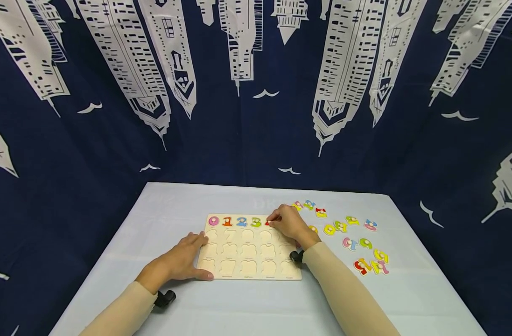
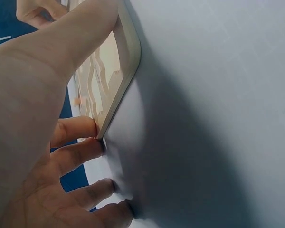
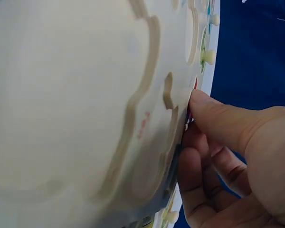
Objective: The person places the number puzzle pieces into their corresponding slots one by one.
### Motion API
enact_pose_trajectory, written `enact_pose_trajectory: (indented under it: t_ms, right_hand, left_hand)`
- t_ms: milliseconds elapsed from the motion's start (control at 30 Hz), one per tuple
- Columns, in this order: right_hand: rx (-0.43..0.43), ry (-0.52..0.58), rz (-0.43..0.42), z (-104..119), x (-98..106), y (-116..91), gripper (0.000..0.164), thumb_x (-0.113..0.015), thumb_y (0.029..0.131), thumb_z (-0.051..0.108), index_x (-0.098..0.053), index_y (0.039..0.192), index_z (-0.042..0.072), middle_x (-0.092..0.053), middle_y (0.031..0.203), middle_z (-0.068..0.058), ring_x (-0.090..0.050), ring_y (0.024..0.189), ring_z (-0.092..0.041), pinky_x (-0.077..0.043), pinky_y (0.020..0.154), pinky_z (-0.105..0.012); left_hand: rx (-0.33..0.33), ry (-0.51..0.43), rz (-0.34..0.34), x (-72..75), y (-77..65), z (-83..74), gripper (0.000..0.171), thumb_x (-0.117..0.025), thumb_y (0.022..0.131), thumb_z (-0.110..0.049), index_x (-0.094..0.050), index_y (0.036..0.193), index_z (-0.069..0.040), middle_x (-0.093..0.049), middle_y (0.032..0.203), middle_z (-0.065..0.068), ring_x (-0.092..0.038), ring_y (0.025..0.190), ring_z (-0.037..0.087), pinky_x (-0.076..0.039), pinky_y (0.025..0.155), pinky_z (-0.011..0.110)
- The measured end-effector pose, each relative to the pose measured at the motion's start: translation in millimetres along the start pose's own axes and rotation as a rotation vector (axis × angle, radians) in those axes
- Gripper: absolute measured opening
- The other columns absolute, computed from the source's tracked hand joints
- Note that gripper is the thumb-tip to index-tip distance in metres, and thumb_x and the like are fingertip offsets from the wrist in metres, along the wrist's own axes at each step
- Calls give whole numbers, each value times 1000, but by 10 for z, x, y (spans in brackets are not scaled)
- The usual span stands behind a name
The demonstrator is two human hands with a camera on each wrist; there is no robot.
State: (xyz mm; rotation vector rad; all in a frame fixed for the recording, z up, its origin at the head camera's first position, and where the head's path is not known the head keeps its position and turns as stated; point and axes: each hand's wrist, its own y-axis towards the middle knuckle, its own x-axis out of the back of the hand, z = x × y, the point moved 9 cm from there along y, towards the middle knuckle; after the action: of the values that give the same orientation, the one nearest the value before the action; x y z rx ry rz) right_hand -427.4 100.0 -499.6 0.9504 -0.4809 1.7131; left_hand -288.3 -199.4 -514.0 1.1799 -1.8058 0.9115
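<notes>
I see the red number piece (image 1: 267, 223) pinched at my right hand's (image 1: 290, 226) fingertips (image 3: 206, 107), over the top row of the wooden puzzle board (image 1: 249, 268). My left hand (image 1: 181, 262) lies flat, fingers (image 2: 78, 128) spread against the board's left edge. Loose numbers (image 1: 365, 243) lie beyond the right fingers.

Both forearms are covered by snug, plain beige sleeves, the left sleeve (image 1: 121, 312) ending at the wrist on the near left and the right sleeve (image 1: 344, 289) ending at the wrist on the near right. A small black device sits strapped under each wrist: the left wrist device (image 1: 165, 298) beside the cuff, the right wrist device (image 1: 297, 256) likewise. Both hands, the left hand (image 1: 178, 263) and the right hand (image 1: 288, 224), are bare, without rings or gloves, and the fingers (image 2: 78, 154) have short nails.
</notes>
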Motion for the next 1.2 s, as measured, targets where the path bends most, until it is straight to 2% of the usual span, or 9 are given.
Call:
enact_pose_trajectory:
  t_ms: [267, 567, 833, 1000, 1067, 1167, 1200]
  right_hand:
    - [-6, -22, 1, 38, 11, 24, 8, -88, 102, 4, -92, 107, 9, -81, 106, -6, -69, 95, -17, -62, 89, -34]
    - [35, -11, 41, 70, 28, -83, 19, -89, 103, 7, -90, 122, 7, -82, 117, -10, -70, 100, -19, -63, 92, -36]
    - [70, -18, 36, 95, 262, -244, 24, -81, 106, 8, -88, 129, 8, -81, 134, -15, -77, 102, -23, -65, 81, -32]
    - [77, -38, 32, -3, 441, -380, 25, -79, 107, 3, -87, 131, 6, -82, 135, -16, -76, 102, -25, -61, 73, -27]
    - [85, -53, 19, -72, 516, -435, 26, -79, 107, 1, -87, 131, 4, -82, 134, -16, -76, 100, -24, -61, 75, -30]
    - [86, -83, -6, -194, 621, -506, 25, -81, 106, 1, -87, 130, 4, -84, 133, -15, -78, 99, -23, -59, 93, -39]
    - [84, -92, -11, -235, 653, -533, 25, -81, 105, 1, -88, 129, 5, -84, 133, -15, -79, 99, -23, -59, 95, -42]
  left_hand:
    - [-12, -2, -2, 4, -8, -3, 119, -106, 83, -55, -50, 172, 1, -35, 188, 31, -31, 175, 61, -33, 141, 76]
    - [6, 10, 4, -1, -15, -6, 121, -105, 83, -56, -48, 173, 1, -35, 188, 31, -30, 175, 61, -33, 141, 76]
    - [-10, 24, -4, 12, 5, 21, 122, -104, 84, -58, -46, 174, 1, -35, 187, 32, -31, 175, 61, -34, 141, 76]
    - [-16, 24, -7, 9, 4, 26, 121, -104, 84, -58, -47, 174, 0, -36, 187, 31, -31, 174, 61, -35, 140, 77]
    - [-18, 19, -7, 6, 8, 19, 121, -104, 84, -58, -47, 174, -1, -36, 187, 31, -31, 175, 61, -35, 140, 77]
    - [-26, 15, -6, 0, 9, 4, 120, -104, 84, -58, -47, 173, -1, -36, 187, 31, -31, 174, 61, -35, 139, 77]
    - [-22, 9, -4, -7, 8, 9, 120, -104, 84, -58, -47, 174, -1, -35, 187, 31, -31, 175, 61, -34, 140, 77]
